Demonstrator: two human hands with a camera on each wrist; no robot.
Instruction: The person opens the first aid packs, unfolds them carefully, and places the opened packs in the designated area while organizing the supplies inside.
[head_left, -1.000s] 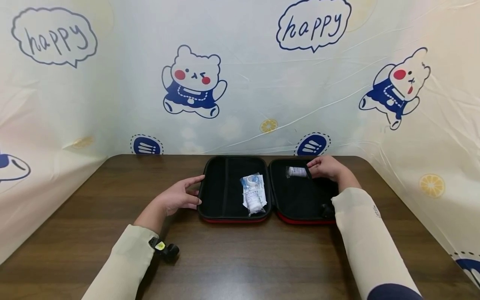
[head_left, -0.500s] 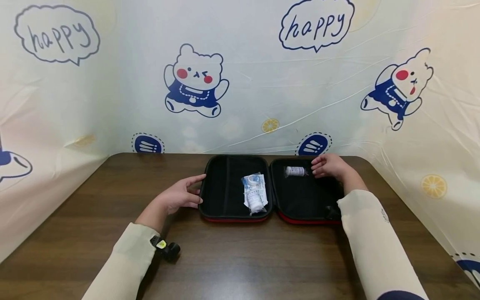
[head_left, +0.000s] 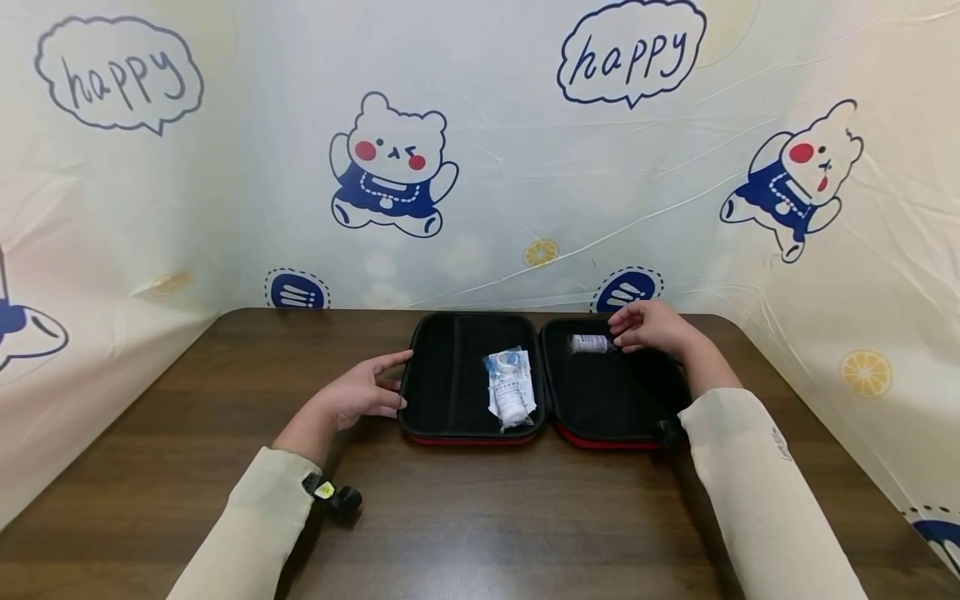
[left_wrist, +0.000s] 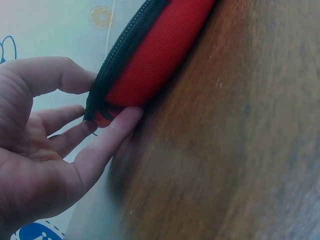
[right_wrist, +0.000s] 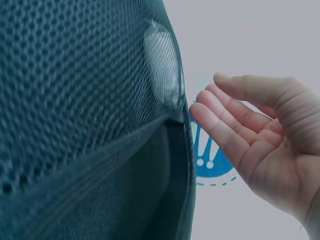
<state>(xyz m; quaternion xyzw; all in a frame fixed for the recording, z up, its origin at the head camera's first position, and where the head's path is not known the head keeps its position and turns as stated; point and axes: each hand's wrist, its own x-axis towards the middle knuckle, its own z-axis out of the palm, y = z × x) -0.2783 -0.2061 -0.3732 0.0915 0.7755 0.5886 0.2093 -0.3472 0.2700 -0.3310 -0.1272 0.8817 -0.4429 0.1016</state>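
Observation:
An unfolded zip case (head_left: 427,375) with black lining and red outside lies on the table. My left hand (head_left: 360,393) rests against its left edge; in the left wrist view the fingertips touch the black zip rim and the red side (left_wrist: 160,50). Over the far rim of the right half (head_left: 607,392) hovers my right hand (head_left: 651,327), fingers loosely bent and holding nothing. Just left of those fingers sits a white roll in clear wrap (head_left: 589,343). The right wrist view shows the roll (right_wrist: 165,67) behind a black mesh pocket (right_wrist: 75,75).
Clear-wrapped packets (head_left: 510,387), white and blue, lie in the case's left half, near the fold. The brown wooden table (head_left: 487,517) ends at a printed cloth backdrop (head_left: 495,167) close behind the case.
My right hand has drawn back from the end of the roll, first to the right, then slightly left above the far rim. The left hand stays at the case's edge.

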